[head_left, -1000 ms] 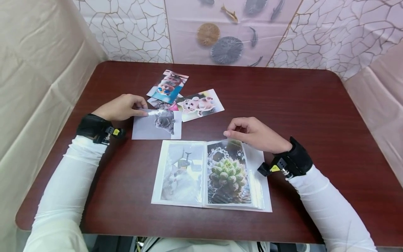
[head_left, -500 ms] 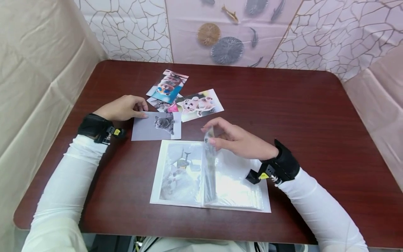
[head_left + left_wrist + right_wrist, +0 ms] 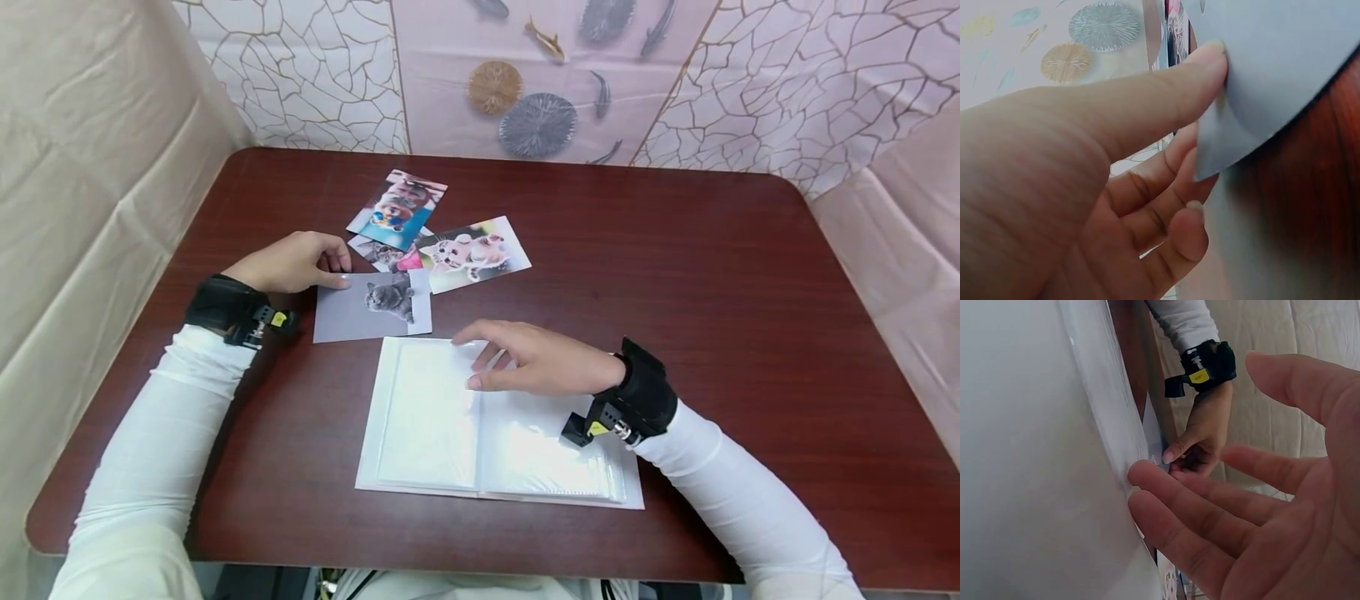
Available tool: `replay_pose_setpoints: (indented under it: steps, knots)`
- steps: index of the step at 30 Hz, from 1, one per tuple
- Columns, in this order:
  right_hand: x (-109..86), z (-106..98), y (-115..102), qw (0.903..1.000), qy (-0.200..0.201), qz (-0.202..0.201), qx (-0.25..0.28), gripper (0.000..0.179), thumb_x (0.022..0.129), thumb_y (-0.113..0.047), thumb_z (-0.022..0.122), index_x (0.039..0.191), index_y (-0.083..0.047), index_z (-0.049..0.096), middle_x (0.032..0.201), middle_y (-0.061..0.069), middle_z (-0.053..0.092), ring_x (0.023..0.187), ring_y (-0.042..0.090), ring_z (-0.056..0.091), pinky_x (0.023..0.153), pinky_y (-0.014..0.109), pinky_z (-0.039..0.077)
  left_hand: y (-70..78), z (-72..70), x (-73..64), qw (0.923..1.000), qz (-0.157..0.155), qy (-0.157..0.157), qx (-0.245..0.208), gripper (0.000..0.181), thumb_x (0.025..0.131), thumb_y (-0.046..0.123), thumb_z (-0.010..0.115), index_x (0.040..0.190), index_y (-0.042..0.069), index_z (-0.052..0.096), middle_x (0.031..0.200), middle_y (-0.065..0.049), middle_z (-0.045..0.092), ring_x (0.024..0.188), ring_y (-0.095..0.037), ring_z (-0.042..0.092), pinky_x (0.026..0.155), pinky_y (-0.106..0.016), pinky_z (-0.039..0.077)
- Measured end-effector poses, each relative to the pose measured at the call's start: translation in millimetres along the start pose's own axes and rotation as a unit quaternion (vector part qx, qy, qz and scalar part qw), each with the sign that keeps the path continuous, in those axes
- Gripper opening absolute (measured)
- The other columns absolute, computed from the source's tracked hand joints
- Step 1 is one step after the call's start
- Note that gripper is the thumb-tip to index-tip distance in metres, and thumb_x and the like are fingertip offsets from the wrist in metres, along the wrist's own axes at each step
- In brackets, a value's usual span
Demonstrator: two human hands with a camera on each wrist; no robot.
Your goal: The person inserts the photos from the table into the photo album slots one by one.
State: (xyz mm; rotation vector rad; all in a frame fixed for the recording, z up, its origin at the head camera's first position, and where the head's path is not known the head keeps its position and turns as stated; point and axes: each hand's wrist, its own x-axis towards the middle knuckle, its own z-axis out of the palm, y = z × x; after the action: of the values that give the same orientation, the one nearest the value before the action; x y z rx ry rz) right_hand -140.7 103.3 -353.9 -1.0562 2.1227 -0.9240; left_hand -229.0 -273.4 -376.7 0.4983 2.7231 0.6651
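My left hand [image 3: 296, 262] pinches the upper left corner of a photo of a grey kitten [image 3: 390, 298]. In the left wrist view the thumb lies on the face of that photo [image 3: 1285, 56], fingers behind, its corner bent a little. An open photo album [image 3: 427, 417] lies in front of me, both facing pages showing blank clear sleeves. Over the album's upper middle is my right hand [image 3: 536, 358], its fingers spread and holding nothing. The right wrist view shows fingertips [image 3: 1144, 472] at the edge of the album page [image 3: 1029, 456].
Behind the kitten photo lie several more pictures: a blue and pink one [image 3: 401, 208], a partly covered one with a pink patch [image 3: 386, 252], and a white kitten photo [image 3: 476, 254]. All rest on a dark red-brown table [image 3: 675, 275]. A patterned cloth [image 3: 465, 25] hangs behind.
My right hand has turned the cactus page over to the left and let go of it, moving leftward. Blank sleeves now show on both sides. The left hand stays on the kitten photo.
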Motion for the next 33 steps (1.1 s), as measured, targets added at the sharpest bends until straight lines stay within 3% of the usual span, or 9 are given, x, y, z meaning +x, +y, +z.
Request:
replay_pose_setpoints:
  steps: [7,14,18,21,26,30,33]
  knots:
    - [2.1,0.8,-0.7,0.9985,-0.030,-0.003,-0.045,0.037,0.101,-0.034,0.063,0.131,-0.013,0.063,0.129,0.002,0.069,0.116,0.013,0.065,0.099,0.033,0.053,0.1,-4.1,0.5,0.9999,-0.009,-0.003,0.004,0.015,0.092,0.014,0.076,0.102,0.005,0.069,0.086,-0.010,0.064,0.083,-0.024,0.056,0.071,-0.033,0.046]
    - [10.4,-2.4,-2.2,0.9961,-0.052,-0.018,-0.070,0.030,0.103,-0.031,0.061,0.125,-0.012,0.066,0.118,-0.004,0.072,0.110,0.008,0.067,0.098,0.029,0.053,-3.7,-9.4,-1.7,0.9997,0.021,-0.009,0.004,0.006,0.094,0.014,0.074,0.092,0.009,0.073,0.076,-0.006,0.067,0.066,-0.020,0.060,0.065,-0.028,0.049]
    - [15.8,-10.3,-7.6,0.9952,-0.068,-0.017,-0.068,0.031,0.103,-0.031,0.060,0.126,-0.011,0.065,0.118,-0.004,0.072,0.109,0.009,0.066,0.098,0.030,0.052,-2.7,-12.5,-3.6,0.9996,0.025,-0.004,-0.014,0.006,0.094,0.016,0.073,0.095,0.010,0.072,0.070,-0.006,0.062,0.055,-0.021,0.058,0.059,-0.027,0.048]
    - [20.2,-18.3,-9.5,0.9955,-0.064,-0.010,-0.069,0.029,0.103,-0.031,0.059,0.126,-0.013,0.065,0.116,-0.004,0.071,0.106,0.010,0.064,0.096,0.030,0.052,0.2,-14.9,-3.2,0.9990,0.035,0.012,-0.027,0.008,0.095,0.017,0.072,0.099,0.010,0.069,0.070,-0.006,0.062,0.056,-0.024,0.057,0.057,-0.029,0.047]
    - [30.4,-31.0,-3.8,0.9993,-0.033,0.014,-0.012,0.023,0.105,-0.024,0.056,0.120,-0.010,0.067,0.111,0.006,0.070,0.096,0.017,0.069,0.089,0.034,0.054,5.9,-12.6,-0.2,0.9931,0.039,0.027,-0.107,0.009,0.101,0.014,0.063,0.105,0.006,0.061,0.074,-0.009,0.062,0.061,-0.030,0.056,0.058,-0.029,0.044]
    - [39.2,-36.3,3.7,0.9977,0.000,0.045,0.050,0.031,0.106,-0.026,0.054,0.125,-0.004,0.065,0.113,0.014,0.069,0.089,0.023,0.076,0.087,0.036,0.058,10.5,-0.2,3.1,0.9802,0.036,0.033,-0.192,0.008,0.104,0.010,0.057,0.108,0.003,0.055,0.076,-0.009,0.062,0.062,-0.029,0.056,0.058,-0.030,0.045]
    - [41.7,-36.8,7.9,0.9932,0.031,0.073,0.085,0.038,0.106,-0.030,0.053,0.134,-0.004,0.059,0.115,0.017,0.069,0.084,0.025,0.076,0.083,0.037,0.059,18.9,11.9,5.0,0.9688,0.046,0.019,-0.243,0.010,0.104,0.008,0.055,0.112,0.002,0.051,0.080,-0.009,0.063,0.066,-0.031,0.060,0.059,-0.031,0.049]
